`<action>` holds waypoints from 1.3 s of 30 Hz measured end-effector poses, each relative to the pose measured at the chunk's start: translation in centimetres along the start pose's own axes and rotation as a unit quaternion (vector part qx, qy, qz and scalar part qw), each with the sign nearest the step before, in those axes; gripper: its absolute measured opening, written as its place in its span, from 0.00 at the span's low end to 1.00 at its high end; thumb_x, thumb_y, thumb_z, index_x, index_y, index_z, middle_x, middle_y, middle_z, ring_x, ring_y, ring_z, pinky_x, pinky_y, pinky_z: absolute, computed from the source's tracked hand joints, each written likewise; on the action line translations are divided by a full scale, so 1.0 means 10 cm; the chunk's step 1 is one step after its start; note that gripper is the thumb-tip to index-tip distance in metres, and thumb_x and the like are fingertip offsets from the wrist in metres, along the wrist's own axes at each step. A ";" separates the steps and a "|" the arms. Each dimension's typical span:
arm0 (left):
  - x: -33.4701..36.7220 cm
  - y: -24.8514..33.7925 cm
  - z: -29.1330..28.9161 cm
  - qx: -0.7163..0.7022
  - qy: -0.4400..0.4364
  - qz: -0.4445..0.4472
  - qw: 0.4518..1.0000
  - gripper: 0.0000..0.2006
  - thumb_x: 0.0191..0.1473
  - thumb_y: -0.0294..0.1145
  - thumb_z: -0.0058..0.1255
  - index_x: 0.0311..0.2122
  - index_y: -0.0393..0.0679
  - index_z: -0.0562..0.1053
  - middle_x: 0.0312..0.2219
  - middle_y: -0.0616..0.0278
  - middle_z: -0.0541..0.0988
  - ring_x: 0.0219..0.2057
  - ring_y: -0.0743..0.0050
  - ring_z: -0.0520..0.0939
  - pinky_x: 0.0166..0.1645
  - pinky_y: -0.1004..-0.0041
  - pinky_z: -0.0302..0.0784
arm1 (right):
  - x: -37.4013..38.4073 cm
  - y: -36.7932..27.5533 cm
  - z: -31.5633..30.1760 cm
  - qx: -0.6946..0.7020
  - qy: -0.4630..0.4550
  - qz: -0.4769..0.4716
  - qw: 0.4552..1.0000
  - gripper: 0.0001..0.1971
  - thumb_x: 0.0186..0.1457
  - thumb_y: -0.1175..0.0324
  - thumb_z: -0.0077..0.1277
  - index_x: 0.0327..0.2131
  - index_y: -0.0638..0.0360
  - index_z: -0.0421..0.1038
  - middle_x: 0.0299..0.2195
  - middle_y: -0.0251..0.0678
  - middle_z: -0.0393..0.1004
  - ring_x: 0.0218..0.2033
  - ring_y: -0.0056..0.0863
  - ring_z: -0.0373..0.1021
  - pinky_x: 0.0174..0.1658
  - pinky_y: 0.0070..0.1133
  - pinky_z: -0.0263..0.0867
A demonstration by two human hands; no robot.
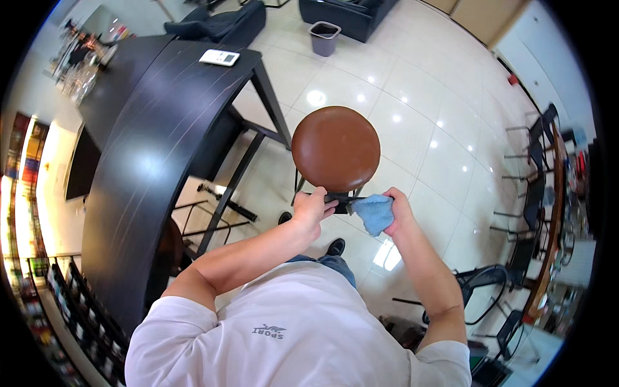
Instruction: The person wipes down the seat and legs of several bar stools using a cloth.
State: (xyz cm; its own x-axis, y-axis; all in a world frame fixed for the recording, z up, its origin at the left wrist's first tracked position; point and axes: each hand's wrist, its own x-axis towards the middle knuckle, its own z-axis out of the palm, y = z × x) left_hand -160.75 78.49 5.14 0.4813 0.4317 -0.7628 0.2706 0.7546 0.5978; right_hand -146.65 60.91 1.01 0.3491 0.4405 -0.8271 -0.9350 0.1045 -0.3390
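Observation:
My left hand [311, 209] is closed around a slim dark object [338, 197], which reaches across toward the cloth. Its exact kind is too small to make out. A light blue cloth [373, 213] is gripped in my right hand [400, 213], bunched around or against the far end of that object; the cloth hides which. Both hands are held in front of my body, just on the near side of a stool with a round brown seat [336, 148]. Its dark legs show partly below the seat.
A long black table [138, 161] runs along my left, with a white remote control [219, 57] at its far end. Glassware [78, 80] stands far left. A grey bin [324, 39] and dark sofas [348, 16] are ahead. Black chairs [534, 155] line the right side.

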 end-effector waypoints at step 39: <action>0.59 -1.61 -0.01 -0.107 -0.117 -0.242 0.957 0.22 0.55 0.57 0.59 0.30 0.47 0.71 0.27 0.61 0.79 0.26 0.71 0.80 0.31 0.74 0.75 | 0.87 -0.50 -0.19 -0.409 0.009 -0.136 0.903 0.04 0.46 0.77 0.49 0.26 0.70 0.70 0.25 0.42 0.72 0.24 0.35 0.72 0.29 0.32 0.72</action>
State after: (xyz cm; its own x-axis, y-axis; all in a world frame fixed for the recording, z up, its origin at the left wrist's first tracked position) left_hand -162.38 68.92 -9.00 0.5224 -0.0981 -0.8470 0.3436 0.9333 0.1039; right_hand -138.84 62.53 -5.32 0.5663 0.4815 -0.6689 -0.4590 -0.4898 -0.7412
